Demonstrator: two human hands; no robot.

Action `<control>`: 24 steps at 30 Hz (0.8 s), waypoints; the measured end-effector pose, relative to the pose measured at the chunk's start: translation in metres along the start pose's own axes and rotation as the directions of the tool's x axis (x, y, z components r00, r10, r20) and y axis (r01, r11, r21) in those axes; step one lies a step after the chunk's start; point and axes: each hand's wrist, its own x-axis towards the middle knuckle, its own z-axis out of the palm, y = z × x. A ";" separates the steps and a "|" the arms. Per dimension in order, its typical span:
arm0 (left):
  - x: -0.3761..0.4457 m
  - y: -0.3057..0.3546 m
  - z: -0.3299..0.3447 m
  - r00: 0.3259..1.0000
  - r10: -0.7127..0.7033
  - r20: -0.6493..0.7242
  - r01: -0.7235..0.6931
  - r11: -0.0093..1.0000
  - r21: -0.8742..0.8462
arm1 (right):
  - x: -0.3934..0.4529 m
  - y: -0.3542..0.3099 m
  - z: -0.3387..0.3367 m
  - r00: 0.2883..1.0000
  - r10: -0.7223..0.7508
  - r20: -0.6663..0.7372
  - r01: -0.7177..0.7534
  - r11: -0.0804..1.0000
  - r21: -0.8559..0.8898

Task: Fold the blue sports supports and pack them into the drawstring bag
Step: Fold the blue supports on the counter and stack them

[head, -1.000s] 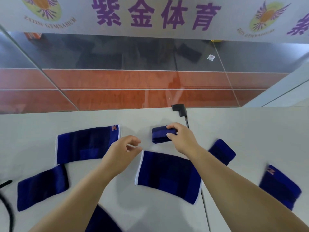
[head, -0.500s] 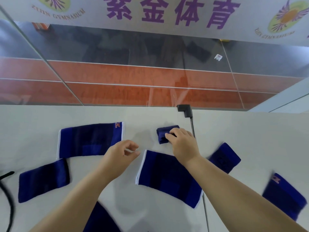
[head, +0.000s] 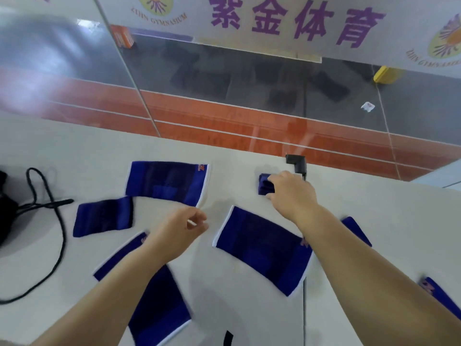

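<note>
Right hand point(head: 290, 193) fingers point(head: 270, 188) curled down onto a small folded support point(head: 264, 187), pinching it against the white table point(head: 249, 308) at the far side, just beside a black clip point(head: 296, 164) on the table's edge. Left hand point(head: 178, 231) hovers empty above the table, thumb and fingertips point(head: 200, 217) loosely curved toward each other, a small gap between them, gripping nothing. Between the two forearms lies a flat support with white trim point(head: 262, 250), unfolded. Beyond the left hand, another flat support point(head: 167, 182) with an orange logo at its corner; just left of it a smaller plain support point(head: 102, 216). Under the left forearm, a larger support point(head: 157, 308) lies flat, partly hidden. Right of the right forearm, two more blue pieces peek out (mostly covered or cut by the frame edge). Black drawstring bag point(head: 6, 213) sits at the far left edge, its cord point(head: 58, 236) looping loose across the table, well apart from the folded support.
</note>
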 end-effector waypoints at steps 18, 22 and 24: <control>-0.085 -0.117 -0.066 0.990 -0.125 -0.071 0.134 0.979 0.156 | -0.067 -0.125 0.019 0.899 -0.189 0.395 0.130 0.976 0.173; -0.056 -0.149 -0.100 0.989 -0.030 -0.148 0.058 0.980 0.190 | -0.068 -0.156 0.022 0.905 -0.152 0.398 0.087 0.980 0.177; -0.037 -0.159 -0.113 0.982 0.001 -0.191 0.038 0.979 0.200 | -0.067 -0.167 0.022 0.909 -0.133 0.394 0.070 0.983 0.172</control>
